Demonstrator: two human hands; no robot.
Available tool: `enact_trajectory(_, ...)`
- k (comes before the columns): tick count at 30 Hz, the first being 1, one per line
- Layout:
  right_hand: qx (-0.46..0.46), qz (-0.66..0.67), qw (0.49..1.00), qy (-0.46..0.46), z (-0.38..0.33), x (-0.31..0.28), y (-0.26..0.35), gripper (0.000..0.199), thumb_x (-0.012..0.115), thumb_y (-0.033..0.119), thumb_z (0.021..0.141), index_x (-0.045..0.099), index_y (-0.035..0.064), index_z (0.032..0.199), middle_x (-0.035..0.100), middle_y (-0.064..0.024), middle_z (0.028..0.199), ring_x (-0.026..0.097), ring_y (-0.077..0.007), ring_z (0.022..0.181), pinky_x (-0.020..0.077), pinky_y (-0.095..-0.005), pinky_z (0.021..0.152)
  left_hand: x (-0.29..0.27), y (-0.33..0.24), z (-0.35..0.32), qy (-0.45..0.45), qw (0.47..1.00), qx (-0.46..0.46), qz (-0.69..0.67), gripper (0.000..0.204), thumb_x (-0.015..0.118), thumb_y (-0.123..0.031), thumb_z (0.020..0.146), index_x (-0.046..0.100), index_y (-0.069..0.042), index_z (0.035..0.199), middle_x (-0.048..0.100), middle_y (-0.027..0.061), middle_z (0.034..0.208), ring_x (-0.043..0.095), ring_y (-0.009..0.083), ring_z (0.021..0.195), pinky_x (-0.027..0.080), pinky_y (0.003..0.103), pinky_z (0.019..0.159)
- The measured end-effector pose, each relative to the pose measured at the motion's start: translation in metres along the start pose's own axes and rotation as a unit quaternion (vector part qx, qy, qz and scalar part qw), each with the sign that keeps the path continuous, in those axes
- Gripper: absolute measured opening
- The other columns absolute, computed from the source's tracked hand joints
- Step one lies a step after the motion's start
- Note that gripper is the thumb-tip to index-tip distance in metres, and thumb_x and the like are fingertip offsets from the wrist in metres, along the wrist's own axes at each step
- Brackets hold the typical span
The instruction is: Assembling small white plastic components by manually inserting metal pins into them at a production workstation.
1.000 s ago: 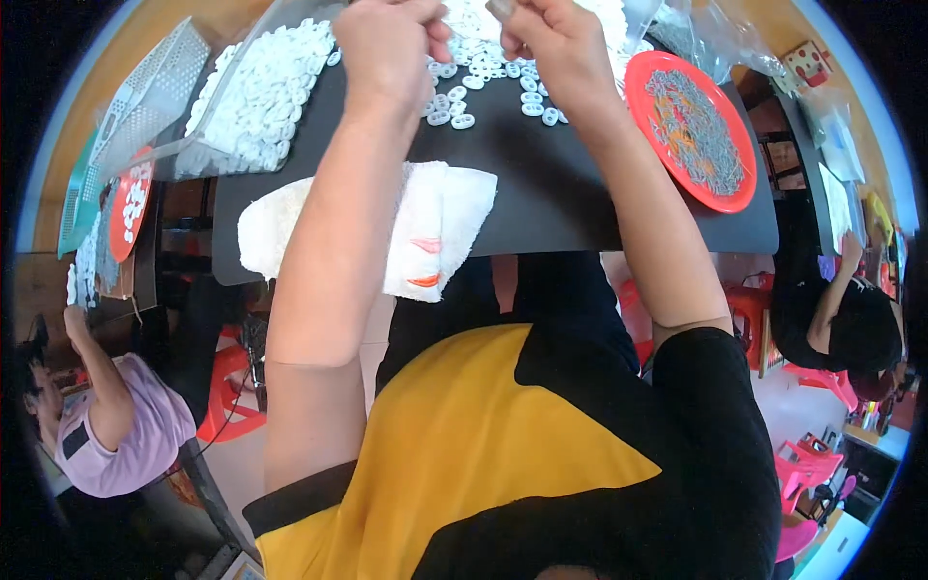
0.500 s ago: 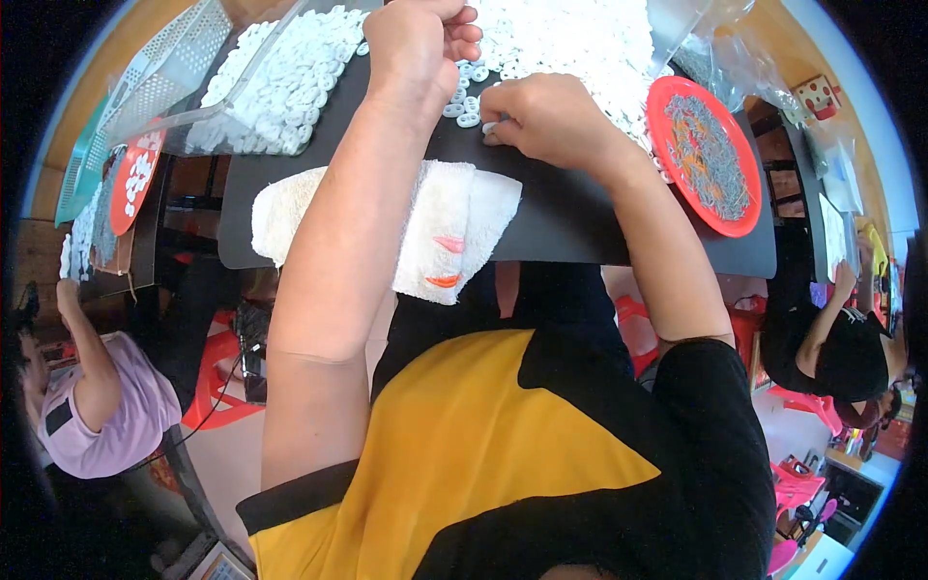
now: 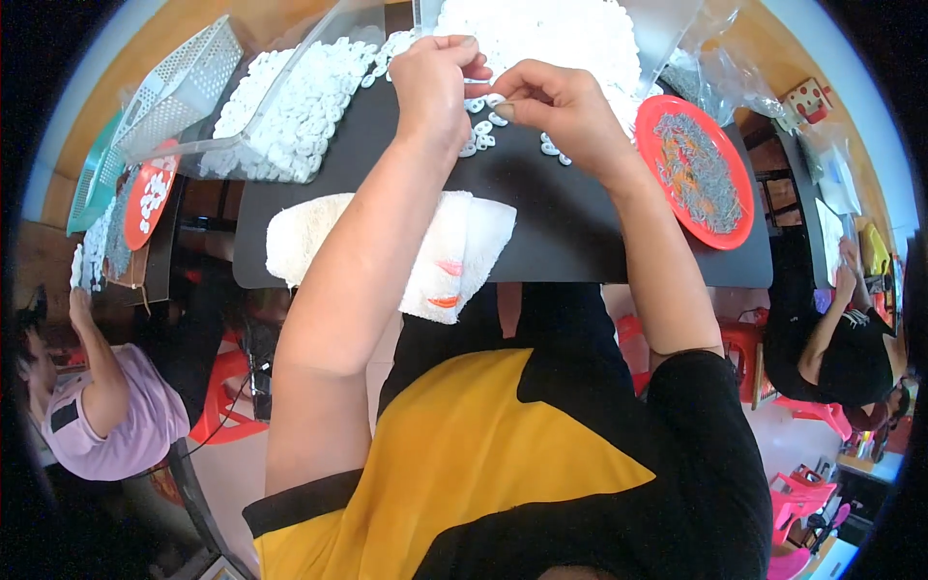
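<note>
Left hand (image 3: 437, 85) and right hand (image 3: 564, 108) pinch small white rings (image 3: 480, 126) together at twelve o'clock, over the black mat (image 3: 580, 232) that shows them up.

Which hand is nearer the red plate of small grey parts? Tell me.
Right. The right hand works just beside the red plate, which lies on its outer side. The left hand sits farther off, beyond the right hand, by the white parts.

Clear plastic bags (image 3: 720, 72) beside red plate (image 3: 698, 174).
</note>
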State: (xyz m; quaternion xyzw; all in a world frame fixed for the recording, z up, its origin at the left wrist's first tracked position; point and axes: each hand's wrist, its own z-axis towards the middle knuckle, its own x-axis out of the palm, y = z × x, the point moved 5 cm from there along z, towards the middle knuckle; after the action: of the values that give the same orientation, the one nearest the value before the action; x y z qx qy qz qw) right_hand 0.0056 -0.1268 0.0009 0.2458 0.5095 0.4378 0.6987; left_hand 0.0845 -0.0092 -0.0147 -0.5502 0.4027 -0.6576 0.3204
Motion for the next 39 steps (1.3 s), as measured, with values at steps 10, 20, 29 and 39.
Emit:
enact_trajectory(10,-0.073,-0.060,0.994,-0.050,-0.004,0.004,0.024,0.015,0.061,0.000,0.083,0.065,-0.0007,0.097,0.064,-0.0055,0.080,0.057,-0.0095,0.074,0.0462,-0.0242,0.068,0.014,0.020,-0.009,0.053,0.991,-0.069,-0.106,0.010,0.059,-0.001,0.083,0.060,0.005,0.092,0.060,0.0104,0.085,0.058,0.0189,0.077,0.047,0.030,0.070)
enact_trajectory(20,-0.022,0.139,0.989,-0.051,-0.002,0.005,0.018,0.014,0.062,0.003,0.084,0.066,-0.0015,0.097,0.065,-0.0026,0.087,0.057,-0.0081,0.079,0.0456,-0.0216,0.072,0.014,0.023,-0.007,0.089,0.968,-0.107,-0.209,0.015,0.056,-0.003,0.087,0.056,0.006,0.099,0.059,0.0129,0.091,0.058,0.0222,0.086,0.049,0.033,0.077)
enact_trajectory(29,-0.033,-0.054,0.997,-0.040,-0.003,0.007,0.026,0.008,0.062,0.006,0.084,0.063,-0.0012,0.089,0.059,-0.0002,0.074,0.051,-0.0071,0.068,0.0415,-0.0223,0.064,0.015,0.011,-0.013,0.057,0.981,-0.095,-0.161,0.011,0.057,-0.002,0.088,0.057,0.007,0.094,0.061,0.0147,0.085,0.062,0.0237,0.079,0.052,0.033,0.073)
enact_trajectory(39,0.118,0.289,0.930,-0.192,-0.004,-0.037,-0.006,0.015,0.060,0.015,0.091,0.065,0.0009,0.090,0.063,-0.0035,0.074,0.060,-0.0109,0.065,0.0435,-0.0202,0.059,0.020,-0.003,-0.020,0.062,0.998,0.021,-0.008,0.008,0.059,-0.002,0.085,0.060,0.005,0.088,0.063,0.0116,0.077,0.061,0.0185,0.065,0.051,0.027,0.058)
